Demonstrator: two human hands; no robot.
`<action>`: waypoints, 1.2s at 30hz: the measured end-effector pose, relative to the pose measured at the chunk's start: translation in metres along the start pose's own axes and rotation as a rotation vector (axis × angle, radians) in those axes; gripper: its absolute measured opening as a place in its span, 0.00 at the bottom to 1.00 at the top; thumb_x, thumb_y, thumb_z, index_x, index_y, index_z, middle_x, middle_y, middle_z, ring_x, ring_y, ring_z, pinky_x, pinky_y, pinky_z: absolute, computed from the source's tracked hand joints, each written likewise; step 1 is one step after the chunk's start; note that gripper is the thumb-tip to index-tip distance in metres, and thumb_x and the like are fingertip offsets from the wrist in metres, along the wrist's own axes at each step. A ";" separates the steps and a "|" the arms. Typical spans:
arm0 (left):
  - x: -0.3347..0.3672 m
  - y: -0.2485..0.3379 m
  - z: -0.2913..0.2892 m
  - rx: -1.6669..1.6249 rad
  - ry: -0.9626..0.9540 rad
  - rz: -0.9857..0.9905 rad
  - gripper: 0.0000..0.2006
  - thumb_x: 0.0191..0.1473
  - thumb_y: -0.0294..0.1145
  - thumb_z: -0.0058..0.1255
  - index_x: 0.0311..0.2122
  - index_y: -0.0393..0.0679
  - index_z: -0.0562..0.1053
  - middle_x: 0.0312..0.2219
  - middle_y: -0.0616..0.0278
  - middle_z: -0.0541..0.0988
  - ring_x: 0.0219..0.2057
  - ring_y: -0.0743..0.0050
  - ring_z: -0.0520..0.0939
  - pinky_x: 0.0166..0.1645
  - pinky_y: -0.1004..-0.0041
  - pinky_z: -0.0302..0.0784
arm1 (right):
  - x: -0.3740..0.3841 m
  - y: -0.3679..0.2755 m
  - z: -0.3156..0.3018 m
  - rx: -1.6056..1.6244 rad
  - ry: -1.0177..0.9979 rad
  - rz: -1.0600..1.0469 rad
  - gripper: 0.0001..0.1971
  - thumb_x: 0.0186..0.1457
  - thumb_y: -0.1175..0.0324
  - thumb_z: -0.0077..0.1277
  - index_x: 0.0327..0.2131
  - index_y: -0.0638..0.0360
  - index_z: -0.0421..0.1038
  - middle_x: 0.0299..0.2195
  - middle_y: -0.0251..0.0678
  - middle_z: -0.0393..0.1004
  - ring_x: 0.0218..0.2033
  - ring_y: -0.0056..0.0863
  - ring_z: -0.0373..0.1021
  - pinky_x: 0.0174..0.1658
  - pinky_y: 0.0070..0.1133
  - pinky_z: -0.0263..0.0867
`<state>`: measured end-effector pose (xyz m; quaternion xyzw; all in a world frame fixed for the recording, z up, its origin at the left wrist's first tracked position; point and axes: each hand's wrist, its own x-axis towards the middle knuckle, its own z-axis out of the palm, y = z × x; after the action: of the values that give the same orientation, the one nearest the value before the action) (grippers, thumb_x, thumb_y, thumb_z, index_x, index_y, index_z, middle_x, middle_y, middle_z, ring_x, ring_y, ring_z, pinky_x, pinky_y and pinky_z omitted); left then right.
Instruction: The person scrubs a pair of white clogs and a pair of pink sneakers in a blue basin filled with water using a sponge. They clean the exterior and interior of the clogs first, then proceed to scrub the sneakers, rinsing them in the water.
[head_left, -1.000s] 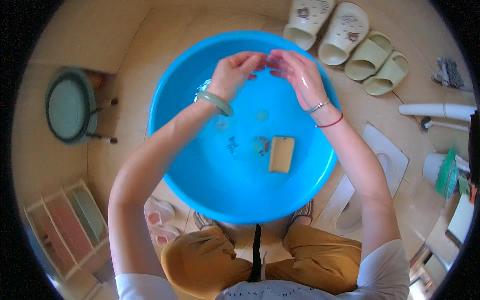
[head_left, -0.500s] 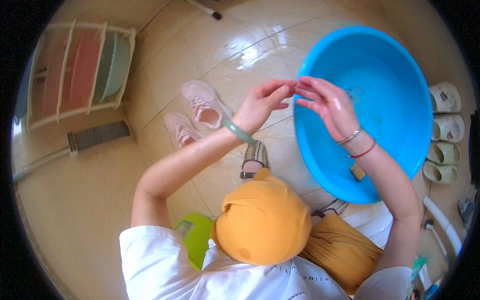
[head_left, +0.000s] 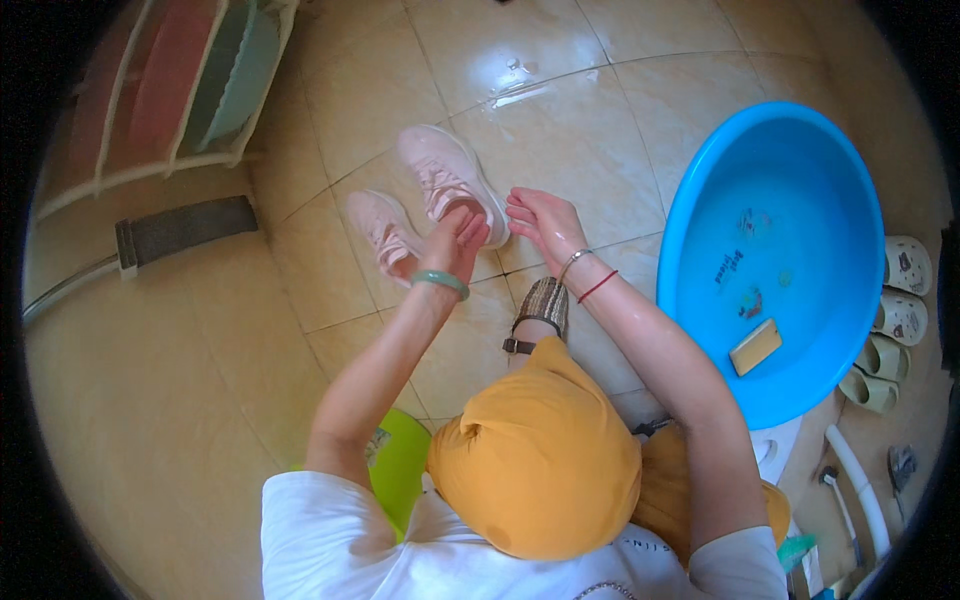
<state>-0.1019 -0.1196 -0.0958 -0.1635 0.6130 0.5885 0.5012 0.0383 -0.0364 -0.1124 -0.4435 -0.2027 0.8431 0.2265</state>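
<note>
Two pale pink lace-up shoes stand on the tiles ahead of me, one shoe (head_left: 440, 165) farther and to the right, the other shoe (head_left: 377, 222) nearer and to the left. My left hand (head_left: 455, 243), with a green bangle at its wrist, hangs over the heel end of the right-hand shoe. Its fingers are loosely bent, with no visible grip; whether they touch the shoe I cannot tell. My right hand (head_left: 545, 222), wearing a silver bracelet and a red cord, is just right of that shoe's heel. Its fingers are half curled and hold nothing. Both hands look wet.
A big blue basin (head_left: 675, 235) at right holds a yellowish block (head_left: 756, 347). Beyond it are white clogs (head_left: 905, 265) and green clogs (head_left: 875, 372). At left are a rack (head_left: 180, 150) and a dark-headed floor tool (head_left: 190, 230). A green container (head_left: 402, 465) sits by my left elbow.
Both hands have left the near side of the basin, moved left toward the shoes and come apart from each other. The view has shifted; the yellowish block now shows fully.
</note>
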 end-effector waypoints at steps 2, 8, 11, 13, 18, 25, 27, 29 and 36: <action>0.017 0.002 -0.003 -0.061 0.023 -0.011 0.17 0.57 0.36 0.54 0.46 0.35 0.68 0.39 0.57 0.75 0.47 0.59 0.75 0.54 0.63 0.73 | 0.008 0.005 0.001 -0.024 0.025 0.003 0.20 0.59 0.59 0.48 0.47 0.67 0.70 0.42 0.39 0.74 0.43 0.27 0.71 0.42 0.21 0.69; 0.047 0.003 0.003 -0.337 0.030 -0.182 0.13 0.58 0.40 0.52 0.40 0.41 0.72 0.36 0.61 0.76 0.43 0.65 0.75 0.54 0.63 0.71 | 0.027 0.009 0.010 -0.116 0.076 0.034 0.20 0.59 0.61 0.48 0.49 0.66 0.68 0.46 0.39 0.72 0.47 0.28 0.70 0.45 0.21 0.67; 0.042 -0.005 0.018 -0.377 0.080 -0.110 0.11 0.58 0.41 0.52 0.39 0.44 0.73 0.36 0.64 0.76 0.42 0.70 0.75 0.53 0.66 0.70 | 0.028 0.005 0.011 -0.145 0.090 0.043 0.20 0.59 0.60 0.49 0.49 0.65 0.68 0.45 0.38 0.72 0.46 0.27 0.69 0.45 0.21 0.67; 0.036 -0.009 0.020 -0.336 0.082 -0.021 0.12 0.58 0.40 0.52 0.40 0.43 0.73 0.38 0.64 0.77 0.44 0.70 0.75 0.53 0.67 0.70 | 0.024 -0.002 0.011 -0.138 0.073 0.008 0.20 0.59 0.60 0.50 0.49 0.65 0.68 0.45 0.38 0.72 0.46 0.27 0.69 0.46 0.21 0.67; 0.002 -0.004 0.020 -0.175 -0.120 0.140 0.11 0.59 0.38 0.50 0.40 0.40 0.72 0.38 0.63 0.77 0.44 0.73 0.76 0.54 0.70 0.70 | 0.006 -0.035 0.010 -0.046 0.008 -0.071 0.20 0.60 0.61 0.48 0.50 0.67 0.67 0.46 0.39 0.72 0.46 0.28 0.69 0.47 0.23 0.67; -0.084 0.031 0.090 0.000 -0.468 0.192 0.16 0.61 0.39 0.47 0.48 0.38 0.68 0.43 0.57 0.74 0.47 0.66 0.74 0.57 0.63 0.69 | -0.056 -0.101 -0.007 0.048 -0.016 -0.242 0.20 0.62 0.63 0.46 0.53 0.67 0.64 0.48 0.42 0.71 0.48 0.30 0.69 0.49 0.26 0.68; -0.100 0.037 0.107 0.005 -0.567 0.125 0.18 0.61 0.41 0.45 0.50 0.38 0.67 0.46 0.55 0.73 0.49 0.61 0.74 0.58 0.60 0.68 | -0.080 -0.125 -0.024 -0.037 0.046 -0.325 0.21 0.62 0.62 0.47 0.53 0.66 0.63 0.48 0.42 0.71 0.47 0.30 0.70 0.49 0.26 0.67; -0.119 0.040 0.124 0.037 -0.691 0.045 0.22 0.62 0.44 0.43 0.53 0.37 0.66 0.50 0.54 0.73 0.52 0.58 0.74 0.60 0.57 0.67 | -0.101 -0.155 -0.048 -0.111 0.067 -0.395 0.26 0.62 0.56 0.47 0.57 0.62 0.60 0.52 0.41 0.68 0.50 0.29 0.67 0.51 0.27 0.65; -0.149 -0.002 0.181 -0.219 -1.370 -0.602 0.18 0.59 0.34 0.38 0.51 0.34 0.65 0.51 0.49 0.71 0.53 0.54 0.72 0.60 0.55 0.66 | -0.188 -0.227 -0.117 0.004 -0.073 -0.423 0.38 0.59 0.40 0.43 0.62 0.57 0.51 0.59 0.38 0.60 0.59 0.33 0.58 0.61 0.33 0.54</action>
<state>0.0424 -0.0182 0.0582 0.0296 0.0311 0.4537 0.8901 0.2769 0.0599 0.0727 -0.3599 -0.2976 0.7928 0.3917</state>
